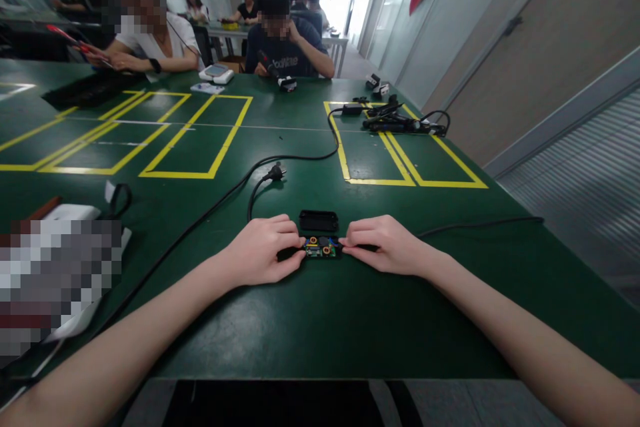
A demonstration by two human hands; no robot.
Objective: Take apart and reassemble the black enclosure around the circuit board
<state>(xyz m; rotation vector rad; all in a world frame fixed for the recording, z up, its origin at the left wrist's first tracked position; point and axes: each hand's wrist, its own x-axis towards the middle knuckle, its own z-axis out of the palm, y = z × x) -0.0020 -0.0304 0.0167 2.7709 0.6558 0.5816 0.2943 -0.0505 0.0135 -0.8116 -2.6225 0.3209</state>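
Note:
Between my two hands lies a small circuit board (pixel 320 248) with copper-wound coils, seated in what looks like a black case half. My left hand (pixel 267 250) pinches its left end between thumb and fingers. At the opposite end, my right hand (pixel 383 245) has its fingertips closed on the board's edge, near some blue wire. Just beyond it rests an open black plastic cover (pixel 319 220), hollow side up. A black cord with a plug (pixel 275 172) runs out from beside my left hand, and another black cable (pixel 485 223) stretches right from behind my right hand.
A long black cable (pixel 200 219) crosses the green table (pixel 280 327). Yellow tape outlines (pixel 177 175) mark its surface. Bundled black adapters and cords (pixel 395 121) lie at the far right. A blurred-out object (pixel 55 273) sits at left. Two people work across the table.

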